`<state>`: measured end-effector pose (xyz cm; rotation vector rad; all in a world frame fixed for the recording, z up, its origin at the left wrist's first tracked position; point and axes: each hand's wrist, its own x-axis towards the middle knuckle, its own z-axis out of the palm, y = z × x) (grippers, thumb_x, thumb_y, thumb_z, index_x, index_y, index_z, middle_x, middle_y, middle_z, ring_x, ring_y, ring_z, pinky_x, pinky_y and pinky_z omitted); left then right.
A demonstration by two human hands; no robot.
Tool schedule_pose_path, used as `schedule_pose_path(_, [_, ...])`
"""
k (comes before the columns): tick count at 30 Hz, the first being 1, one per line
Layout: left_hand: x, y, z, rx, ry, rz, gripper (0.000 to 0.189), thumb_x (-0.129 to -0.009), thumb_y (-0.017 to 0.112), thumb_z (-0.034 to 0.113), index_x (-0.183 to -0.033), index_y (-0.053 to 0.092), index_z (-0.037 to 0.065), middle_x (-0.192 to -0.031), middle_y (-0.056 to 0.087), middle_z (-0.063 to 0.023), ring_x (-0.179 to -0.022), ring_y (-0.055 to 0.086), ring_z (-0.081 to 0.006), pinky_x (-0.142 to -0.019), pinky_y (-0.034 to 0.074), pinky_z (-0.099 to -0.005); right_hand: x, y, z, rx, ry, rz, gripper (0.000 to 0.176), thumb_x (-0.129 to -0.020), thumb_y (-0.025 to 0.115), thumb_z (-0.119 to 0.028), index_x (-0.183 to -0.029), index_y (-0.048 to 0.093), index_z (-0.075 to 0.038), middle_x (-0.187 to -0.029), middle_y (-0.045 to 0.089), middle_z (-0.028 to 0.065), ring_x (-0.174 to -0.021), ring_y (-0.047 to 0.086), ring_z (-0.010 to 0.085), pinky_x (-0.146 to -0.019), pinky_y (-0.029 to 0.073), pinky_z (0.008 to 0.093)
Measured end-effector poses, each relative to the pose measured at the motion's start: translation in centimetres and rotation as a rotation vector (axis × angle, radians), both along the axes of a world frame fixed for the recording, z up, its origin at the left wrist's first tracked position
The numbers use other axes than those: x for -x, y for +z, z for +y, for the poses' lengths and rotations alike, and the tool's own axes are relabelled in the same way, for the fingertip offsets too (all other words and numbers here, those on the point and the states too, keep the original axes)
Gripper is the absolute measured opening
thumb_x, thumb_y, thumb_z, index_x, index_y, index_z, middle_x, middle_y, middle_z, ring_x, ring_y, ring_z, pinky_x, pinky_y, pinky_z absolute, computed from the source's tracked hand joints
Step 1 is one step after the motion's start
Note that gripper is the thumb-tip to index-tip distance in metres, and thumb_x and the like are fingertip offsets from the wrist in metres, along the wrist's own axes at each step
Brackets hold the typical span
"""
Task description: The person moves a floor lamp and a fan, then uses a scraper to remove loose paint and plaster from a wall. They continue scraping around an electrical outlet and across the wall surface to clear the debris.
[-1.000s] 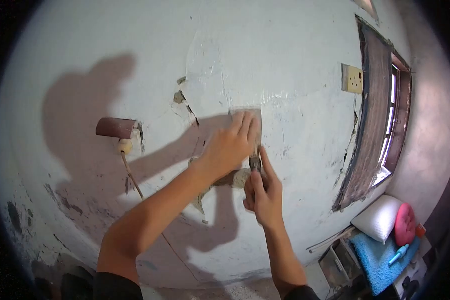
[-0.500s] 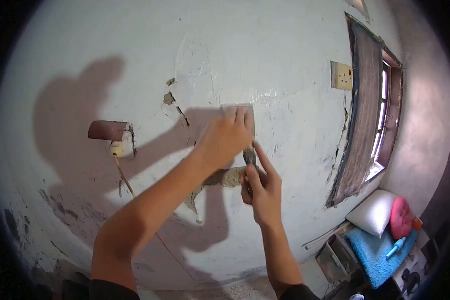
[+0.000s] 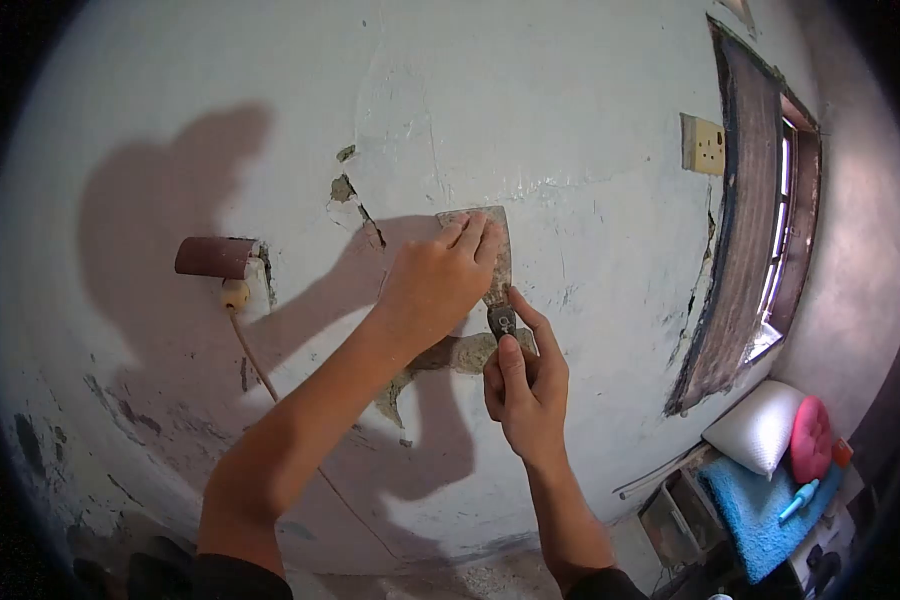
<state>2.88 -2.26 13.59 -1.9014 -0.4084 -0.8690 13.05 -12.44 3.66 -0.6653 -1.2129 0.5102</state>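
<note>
A putty knife (image 3: 503, 245) with a wide, stained metal blade is held against the pale wall (image 3: 590, 400). My right hand (image 3: 532, 395) is closed round its dark handle, thumb on the near face and forefinger stretched along the side. From the left, my left hand (image 3: 440, 285) presses its fingertips together on the blade; its thumb is hidden. Just below the blade, a broken patch of rough plaster (image 3: 467, 354) shows in the wall. Up and to the left runs a crack with a chipped hole (image 3: 342, 188).
A brown cover (image 3: 213, 257) and a round fitting (image 3: 235, 294) with a hanging cord project from the wall at left. At right are a socket (image 3: 705, 145) and a curtained window (image 3: 735, 220). Below it lie a white pillow (image 3: 755, 428), a pink cushion (image 3: 811, 438) and a blue cloth (image 3: 745, 510).
The view has shifted slightly, so the window and socket sit further right. The putty knife's handle has turned to show more of its face. Both hands remain on the tool.
</note>
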Motion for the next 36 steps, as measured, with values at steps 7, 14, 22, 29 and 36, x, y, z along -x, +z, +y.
schedule_pose_path(7, [0.3,-0.7,0.7,-0.037,-0.010,-0.046,0.039,-0.081,0.061,0.008,-0.120,0.062,0.003,-0.122,0.063,-0.0109,-0.114,0.062,-0.0193,-0.074,0.060,-0.0286,1.1,-1.3,1.6,-0.016,0.013,0.063,0.046,-0.104,0.043,-0.017,-0.147,0.034,-0.003,-0.062,0.045,-0.0039,-0.050,0.038,0.0040,-0.047,0.031,0.0209])
schedule_pose_path(14, [3.9,-2.2,-0.5,0.006,-0.001,-0.022,0.036,-0.079,0.062,0.009,-0.115,0.064,0.003,-0.119,0.063,-0.0073,-0.109,0.061,-0.0187,-0.071,0.059,-0.0275,-0.7,-2.1,0.7,0.043,-0.118,-0.284,0.048,-0.097,0.058,-0.012,-0.142,0.046,-0.006,-0.072,0.057,0.0009,-0.056,0.047,0.0071,-0.054,0.038,0.0214])
schedule_pose_path(22, [4.3,-0.1,-0.1,-0.149,-0.045,0.026,0.032,-0.075,0.065,0.010,-0.106,0.067,0.005,-0.112,0.065,-0.0025,-0.102,0.060,-0.0149,-0.073,0.056,-0.0258,-0.9,-0.2,0.7,-0.148,-0.613,-0.599,0.044,-0.092,0.061,-0.010,-0.135,0.056,-0.015,-0.084,0.067,0.0173,-0.062,0.062,0.0302,-0.059,0.051,0.0370])
schedule_pose_path(29, [3.6,2.7,0.6,-0.297,0.083,0.003,0.031,-0.075,0.066,0.010,-0.106,0.068,0.006,-0.113,0.066,-0.0024,-0.099,0.060,-0.0119,-0.061,0.056,-0.0197,-0.5,1.4,3.7,-0.223,-0.726,-0.593,0.045,-0.090,0.062,-0.008,-0.134,0.056,-0.016,-0.082,0.068,0.0147,-0.059,0.063,0.0292,-0.053,0.049,0.0374])
schedule_pose_path(36, [4.4,1.1,0.7,-0.291,0.060,0.134,0.034,-0.075,0.066,0.010,-0.109,0.067,0.005,-0.113,0.066,-0.0026,-0.095,0.061,-0.0112,-0.061,0.057,-0.0211,-1.1,0.3,2.4,-0.197,-0.753,-0.691,0.045,-0.089,0.061,-0.006,-0.133,0.057,-0.016,-0.073,0.066,0.0117,-0.054,0.062,0.0258,-0.047,0.046,0.0344])
